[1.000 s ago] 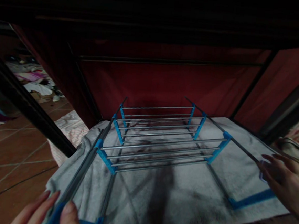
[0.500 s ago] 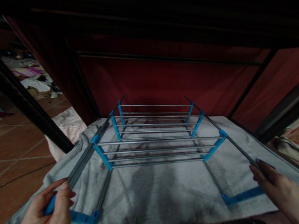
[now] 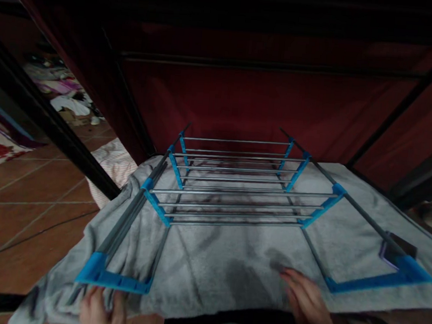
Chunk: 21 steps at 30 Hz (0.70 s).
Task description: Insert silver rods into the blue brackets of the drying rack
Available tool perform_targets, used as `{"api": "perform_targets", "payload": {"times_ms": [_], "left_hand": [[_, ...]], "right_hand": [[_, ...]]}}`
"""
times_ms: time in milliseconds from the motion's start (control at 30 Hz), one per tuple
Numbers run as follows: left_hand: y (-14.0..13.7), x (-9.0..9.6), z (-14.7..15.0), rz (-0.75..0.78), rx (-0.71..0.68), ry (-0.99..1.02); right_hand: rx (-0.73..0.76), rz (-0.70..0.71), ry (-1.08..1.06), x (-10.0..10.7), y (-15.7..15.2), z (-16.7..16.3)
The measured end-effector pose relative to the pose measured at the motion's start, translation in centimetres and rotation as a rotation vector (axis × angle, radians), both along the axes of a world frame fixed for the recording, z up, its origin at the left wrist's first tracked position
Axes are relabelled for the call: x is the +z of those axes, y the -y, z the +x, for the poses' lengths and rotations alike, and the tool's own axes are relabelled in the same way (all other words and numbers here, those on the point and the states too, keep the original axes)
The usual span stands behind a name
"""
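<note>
A rack of grey metal tubes [image 3: 249,194] with blue plastic connectors lies on its side on a grey blanket [image 3: 211,266]. My left hand [image 3: 101,312] is at the bottom edge, just below the rack's left blue end bracket [image 3: 117,280]. Its fingers point forward and appear apart; whether they touch the bracket I cannot tell. My right hand [image 3: 307,306] is over the blanket, inside the rack's right side, fingers stretched out and holding nothing. The right blue end bracket [image 3: 374,283] lies to its right. A dark flat object [image 3: 398,250] lies beneath the right tube.
A dark red panel [image 3: 261,110] with black framing stands behind the rack. Black bars [image 3: 55,114] slant down at the left. Beyond them are a tiled floor [image 3: 60,189], a cable, a striped cloth [image 3: 113,164] and a pile of clothes [image 3: 66,98].
Both hands have let go of the rack's side tubes. My right hand has moved left and inward; my left has drawn back below its bracket. The view has shifted slightly.
</note>
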<state>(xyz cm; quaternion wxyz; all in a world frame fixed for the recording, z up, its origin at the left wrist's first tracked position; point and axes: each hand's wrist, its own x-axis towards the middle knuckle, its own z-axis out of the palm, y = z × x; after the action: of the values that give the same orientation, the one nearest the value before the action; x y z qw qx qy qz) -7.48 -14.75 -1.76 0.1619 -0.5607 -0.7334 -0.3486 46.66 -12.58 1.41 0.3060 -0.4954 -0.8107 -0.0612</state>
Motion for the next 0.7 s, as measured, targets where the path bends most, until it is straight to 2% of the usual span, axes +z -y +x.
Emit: {"api": "perform_targets", "payload": {"times_ms": [67, 100, 133, 200, 267, 367, 533, 700], "left_hand": [[-0.1, -2.1, 0.3, -0.044, -0.114, -0.112], [-0.2, -2.9, 0.3, -0.065, -0.179, -0.170], [-0.3, -3.5, 0.3, -0.076, -0.243, -0.223], [-0.5, -4.5, 0.3, -0.083, -0.348, -0.315], [-0.6, -5.2, 0.2, -0.076, -0.376, -0.378], [-0.5, -6.0, 0.5, -0.063, -0.273, -0.394], [-0.5, -7.3, 1.3, -0.044, -0.161, -0.339], [-0.3, -7.9, 1.4, -0.134, -0.113, -0.226]], "right_hand": [[-0.035, -0.062, 0.028, -5.1, 0.3, -0.1], [-0.046, -0.061, 0.053, -7.1, 0.4, 0.3], [-0.066, -0.077, 0.089, -8.5, 0.5, 0.9], [-0.084, -0.076, 0.153, -9.9, 0.4, 2.0], [-0.088, -0.065, 0.201, -10.2, 0.1, 2.8], [-0.113, -0.071, 0.229, -9.8, -0.6, 2.8], [-0.208, -0.068, 0.232, -10.2, -1.1, 2.2], [-0.194, -0.069, 0.222, -10.5, -1.0, 2.4]]}}
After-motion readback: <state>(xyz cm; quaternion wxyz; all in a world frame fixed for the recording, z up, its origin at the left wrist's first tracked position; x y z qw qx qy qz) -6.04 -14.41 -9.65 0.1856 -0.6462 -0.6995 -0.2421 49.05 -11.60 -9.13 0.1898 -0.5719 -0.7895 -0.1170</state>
